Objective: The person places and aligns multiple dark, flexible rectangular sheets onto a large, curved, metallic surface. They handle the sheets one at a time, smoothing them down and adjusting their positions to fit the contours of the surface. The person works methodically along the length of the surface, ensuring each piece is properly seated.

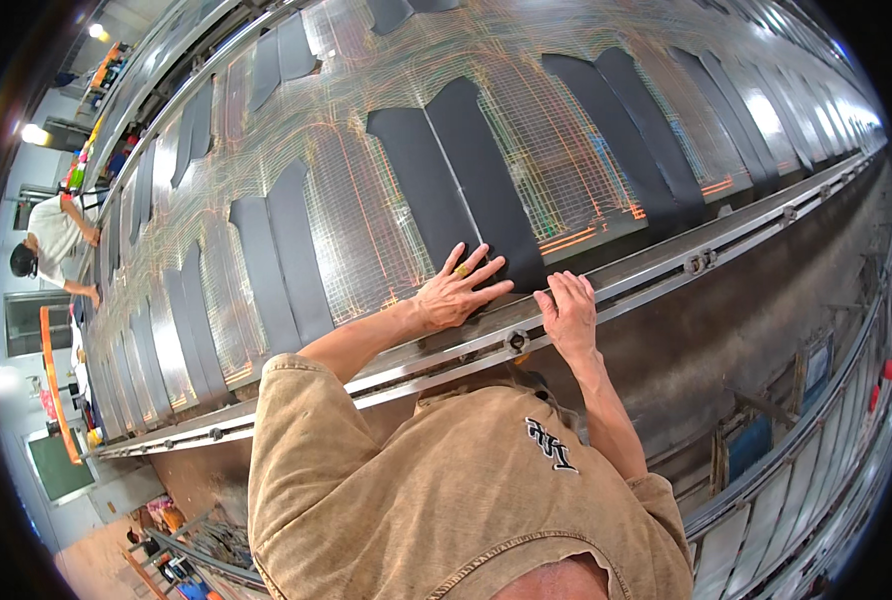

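My left hand (pixel 463 288) lies with fingers spread over the near end of a pair of dark grey sheet pieces. Its fingertips rest on the left piece (pixel 413 180) and the right piece (pixel 481 170), close to the narrow gap between them. Just beyond the right piece's near corner is my right hand (pixel 569 312), thumb apart from its slightly bent fingers. Nothing shows in that hand, though whether it touches the corner I cannot tell. Both pieces lie flat on the long table (pixel 341 200), which is covered in coloured grid and outline markings.
A metal rail (pixel 656 272) with clamp-like fittings follows the table's near edge. More paired dark pieces (pixel 626 130) lie along the table on both sides. At the far left another person (pixel 51 240) leans over the table. Framed racks (pixel 746 445) stand at the lower right.
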Demonstrator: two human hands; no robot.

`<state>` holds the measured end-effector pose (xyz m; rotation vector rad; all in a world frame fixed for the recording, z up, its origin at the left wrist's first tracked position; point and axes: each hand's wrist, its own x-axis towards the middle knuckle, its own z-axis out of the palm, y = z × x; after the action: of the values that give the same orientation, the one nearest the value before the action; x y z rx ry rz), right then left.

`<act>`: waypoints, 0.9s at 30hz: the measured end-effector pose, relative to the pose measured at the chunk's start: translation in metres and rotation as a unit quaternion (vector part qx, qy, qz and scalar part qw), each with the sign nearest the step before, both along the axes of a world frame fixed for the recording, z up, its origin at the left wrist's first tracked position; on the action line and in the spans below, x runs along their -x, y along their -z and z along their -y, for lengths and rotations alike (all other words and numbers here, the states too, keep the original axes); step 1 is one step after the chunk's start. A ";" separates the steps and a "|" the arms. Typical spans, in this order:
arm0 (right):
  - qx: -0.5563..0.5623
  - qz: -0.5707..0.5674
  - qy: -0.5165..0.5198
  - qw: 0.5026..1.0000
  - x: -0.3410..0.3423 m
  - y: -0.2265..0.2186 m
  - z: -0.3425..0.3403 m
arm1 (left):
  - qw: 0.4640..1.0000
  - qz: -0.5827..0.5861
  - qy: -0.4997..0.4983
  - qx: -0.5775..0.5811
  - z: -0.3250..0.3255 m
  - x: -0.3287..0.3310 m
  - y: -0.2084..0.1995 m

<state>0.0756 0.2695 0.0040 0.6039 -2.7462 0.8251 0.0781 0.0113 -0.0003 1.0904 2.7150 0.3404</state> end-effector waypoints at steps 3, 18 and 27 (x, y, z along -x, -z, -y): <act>-0.008 -0.044 0.021 0.999 0.000 -0.002 0.003 | 0.990 0.034 -0.039 -0.131 0.002 0.001 0.004; 0.019 -0.051 0.037 0.998 0.006 -0.005 0.006 | 0.995 0.026 0.063 -0.072 -0.010 0.025 -0.003; 0.079 0.018 -0.047 0.996 -0.001 -0.014 -0.014 | 0.962 -0.077 -0.259 -0.032 -0.043 0.083 0.002</act>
<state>0.0767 0.2830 0.0183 0.6954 -2.6690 1.0722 -0.0045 0.0542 -0.0021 0.4088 3.1208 0.4363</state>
